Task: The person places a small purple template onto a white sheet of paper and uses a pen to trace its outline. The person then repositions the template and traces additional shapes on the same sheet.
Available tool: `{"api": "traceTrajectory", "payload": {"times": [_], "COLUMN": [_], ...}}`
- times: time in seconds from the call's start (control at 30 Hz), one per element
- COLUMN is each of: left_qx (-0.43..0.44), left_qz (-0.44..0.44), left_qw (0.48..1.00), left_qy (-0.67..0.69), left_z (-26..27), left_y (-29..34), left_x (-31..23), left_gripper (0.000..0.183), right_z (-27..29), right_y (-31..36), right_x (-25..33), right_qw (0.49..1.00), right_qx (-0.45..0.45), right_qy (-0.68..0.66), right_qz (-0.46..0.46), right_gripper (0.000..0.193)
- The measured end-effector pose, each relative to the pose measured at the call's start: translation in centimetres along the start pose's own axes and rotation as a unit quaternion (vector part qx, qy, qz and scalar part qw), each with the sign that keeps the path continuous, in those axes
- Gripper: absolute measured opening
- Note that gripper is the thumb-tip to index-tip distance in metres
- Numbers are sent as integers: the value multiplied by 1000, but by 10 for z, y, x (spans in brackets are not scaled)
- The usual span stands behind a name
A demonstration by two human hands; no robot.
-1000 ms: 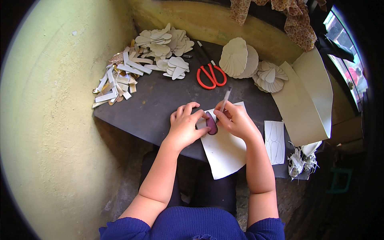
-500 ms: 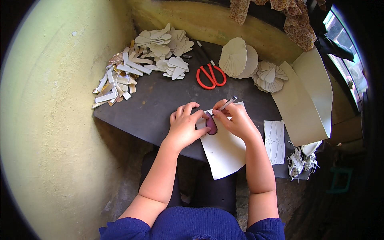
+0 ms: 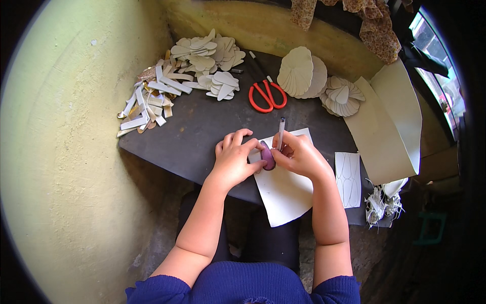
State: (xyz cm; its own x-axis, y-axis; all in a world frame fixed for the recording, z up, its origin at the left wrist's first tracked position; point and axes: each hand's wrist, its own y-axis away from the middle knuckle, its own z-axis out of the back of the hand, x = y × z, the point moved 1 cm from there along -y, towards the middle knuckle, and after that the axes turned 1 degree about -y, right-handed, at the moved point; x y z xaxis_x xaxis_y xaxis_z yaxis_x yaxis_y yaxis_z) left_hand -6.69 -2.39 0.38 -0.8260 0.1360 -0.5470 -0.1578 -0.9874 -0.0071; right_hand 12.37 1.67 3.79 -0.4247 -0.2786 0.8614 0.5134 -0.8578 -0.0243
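A white sheet of paper (image 3: 286, 197) lies on the dark table, its near end hanging past the edge. On its far left part sits a small purple oval template (image 3: 268, 156). My left hand (image 3: 235, 157) pins this oval between thumb and fingertips, partly covering it. In my right hand (image 3: 301, 153) is a pen (image 3: 281, 133), held almost upright at the oval's right side; fingers hide the tip. To the right, a smaller white sheet (image 3: 348, 180) bears drawn oval outlines.
Red-handled scissors (image 3: 268, 96) lie beyond my hands. Cut strips (image 3: 147, 104) and pale oval pieces (image 3: 207, 55) are heaped at the far left. Fanned oval cutouts (image 3: 296, 73), a rounded stack (image 3: 341, 96), a large bent sheet (image 3: 379, 131) and paper scraps (image 3: 377, 205) occupy the right side.
My right hand has shifted slightly right and nearer along the oval's edge. The pen has swung from leaning right to nearly upright. My left hand stays in place.
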Motion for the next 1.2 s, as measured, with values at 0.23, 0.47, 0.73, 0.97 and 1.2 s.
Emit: {"api": "traceTrajectory", "payload": {"times": [0.23, 0.47, 0.73, 0.97, 1.2], "left_qx": [-7, -10, -9, -2, -2], "left_qz": [-6, -6, -7, -1, -3], "left_qw": [1000, 1000, 1000, 1000, 1000], "left_qy": [2, -1, -4, -3, -2], "left_z": [-1, -1, -2, 0, 0], "left_y": [0, 0, 0, 1, 0], "left_x": [1, 0, 1, 0, 0], "left_gripper": [37, 37, 37, 37, 37], "right_z": [2, 1, -2, 0, 3], "right_y": [2, 3, 3, 3, 3], "right_x": [1, -1, -2, -3, -2], "right_qw": [1000, 1000, 999, 1000, 1000], "right_qx": [22, 22, 37, 19, 15], "right_qy": [-1, -3, -15, 11, 4], "right_qz": [-18, -17, -13, 2, 2], "right_gripper": [18, 17, 16, 17, 16]}}
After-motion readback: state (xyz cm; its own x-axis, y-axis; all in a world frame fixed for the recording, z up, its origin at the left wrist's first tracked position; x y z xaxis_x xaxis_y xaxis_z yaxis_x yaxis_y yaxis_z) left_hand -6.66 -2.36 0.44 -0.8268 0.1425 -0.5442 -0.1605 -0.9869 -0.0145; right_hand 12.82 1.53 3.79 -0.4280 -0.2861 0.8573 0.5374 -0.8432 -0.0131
